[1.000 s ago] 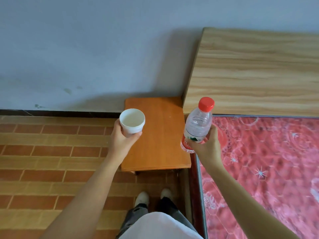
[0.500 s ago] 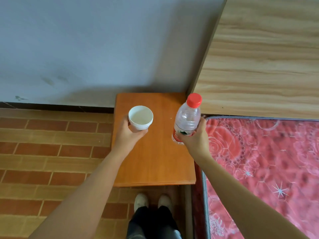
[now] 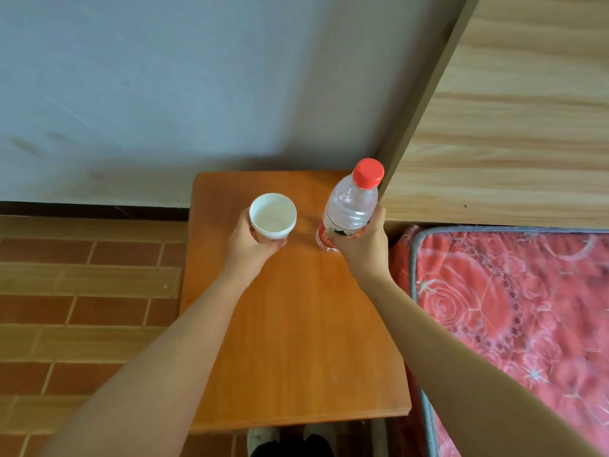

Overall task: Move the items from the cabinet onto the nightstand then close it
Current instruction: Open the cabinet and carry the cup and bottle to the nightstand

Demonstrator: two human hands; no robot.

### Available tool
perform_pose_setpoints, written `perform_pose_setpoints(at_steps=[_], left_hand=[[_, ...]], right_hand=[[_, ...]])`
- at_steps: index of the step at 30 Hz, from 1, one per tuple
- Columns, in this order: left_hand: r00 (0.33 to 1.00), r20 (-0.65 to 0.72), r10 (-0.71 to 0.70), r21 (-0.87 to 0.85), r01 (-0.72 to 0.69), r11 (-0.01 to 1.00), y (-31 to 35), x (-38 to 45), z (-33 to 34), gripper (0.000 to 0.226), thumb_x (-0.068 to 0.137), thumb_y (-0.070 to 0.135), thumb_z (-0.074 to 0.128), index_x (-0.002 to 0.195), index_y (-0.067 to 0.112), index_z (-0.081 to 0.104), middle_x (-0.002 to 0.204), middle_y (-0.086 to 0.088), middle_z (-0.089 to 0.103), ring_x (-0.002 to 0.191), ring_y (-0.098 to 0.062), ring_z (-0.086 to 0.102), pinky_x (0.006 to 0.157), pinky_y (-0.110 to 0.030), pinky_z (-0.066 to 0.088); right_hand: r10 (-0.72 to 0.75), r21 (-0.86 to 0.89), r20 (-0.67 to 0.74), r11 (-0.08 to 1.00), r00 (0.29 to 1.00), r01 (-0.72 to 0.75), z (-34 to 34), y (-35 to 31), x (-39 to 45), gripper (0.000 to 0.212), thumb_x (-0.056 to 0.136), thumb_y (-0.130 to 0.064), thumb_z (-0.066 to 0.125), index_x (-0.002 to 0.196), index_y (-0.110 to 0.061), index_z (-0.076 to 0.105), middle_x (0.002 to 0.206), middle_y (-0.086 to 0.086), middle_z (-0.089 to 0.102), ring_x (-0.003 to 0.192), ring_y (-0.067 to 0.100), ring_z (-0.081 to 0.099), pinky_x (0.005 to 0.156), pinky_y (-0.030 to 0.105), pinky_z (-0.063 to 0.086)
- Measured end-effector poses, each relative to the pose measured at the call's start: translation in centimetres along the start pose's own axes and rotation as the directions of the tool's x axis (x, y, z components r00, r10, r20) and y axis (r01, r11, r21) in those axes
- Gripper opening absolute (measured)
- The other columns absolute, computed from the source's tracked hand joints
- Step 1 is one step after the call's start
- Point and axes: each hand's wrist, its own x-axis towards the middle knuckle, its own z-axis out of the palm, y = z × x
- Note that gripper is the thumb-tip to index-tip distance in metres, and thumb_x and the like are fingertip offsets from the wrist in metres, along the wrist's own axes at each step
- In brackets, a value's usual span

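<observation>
— Head view: where are the task's things seen?

— A white cup point(image 3: 273, 216) is gripped from below and behind by the left hand point(image 3: 250, 243), over the far half of the orange nightstand point(image 3: 296, 341), near the middle of its width. A clear water bottle point(image 3: 351, 206) with a red cap point(image 3: 368, 172) is clasped around its labelled lower part by the right hand point(image 3: 362, 245), close to the far right corner.

— Are they set down on the top?

— That cannot be told; the bases are hidden by the fingers.

— What is found around the nightstand?

— A wooden headboard point(image 3: 510, 127) and a red patterned mattress point(image 3: 514, 308) are seen at its right edge, a grey wall point(image 3: 164, 77) behind, brick-patterned floor point(image 3: 82, 291) to the left, and shoes point(image 3: 263, 438) below the near edge.
</observation>
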Motion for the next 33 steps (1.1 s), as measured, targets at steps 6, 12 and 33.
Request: perform_pose_setpoints(at_steps=[6,12,33], left_hand=[[1.000,0.010,0.007,-0.022,-0.006,1.000,-0.7,1.7,0.9,0.073,0.068,0.019,0.081,0.129,0.023,0.043,0.125,0.003,0.054,0.116,-0.016,0.050,0.097,-0.034,0.046],[1.000,0.013,0.000,-0.017,0.000,1.000,-0.3,2.5,1.3,0.072,0.070,0.016,0.079,0.131,0.022,0.040,0.115,0.010,0.048,0.108,-0.009,0.046,0.085,-0.024,0.043],[0.998,-0.041,-0.050,0.202,0.057,0.978,-0.3,3.0,1.0,0.074,0.073,0.017,0.077,0.135,0.020,0.036,0.133,-0.001,0.048,0.124,-0.019,0.045,0.103,-0.039,0.042]], right_hand=[[-0.039,-0.015,0.005,0.999,0.999,0.039,1.1,0.4,1.6,0.071,0.069,-0.016,0.079,0.126,-0.017,0.035,0.115,-0.001,0.057,0.096,0.010,0.053,0.068,0.010,0.042],[-0.078,-0.047,0.012,0.996,0.997,0.079,1.8,0.1,3.5,0.076,0.070,-0.016,0.078,0.131,-0.016,0.031,0.110,-0.011,0.047,0.097,0.005,0.048,0.071,0.010,0.041],[-0.048,-0.207,0.124,0.976,0.991,0.073,1.4,0.3,5.0,0.071,0.068,-0.027,0.080,0.126,-0.024,0.041,0.115,-0.007,0.059,0.104,0.013,0.059,0.085,0.031,0.055]])
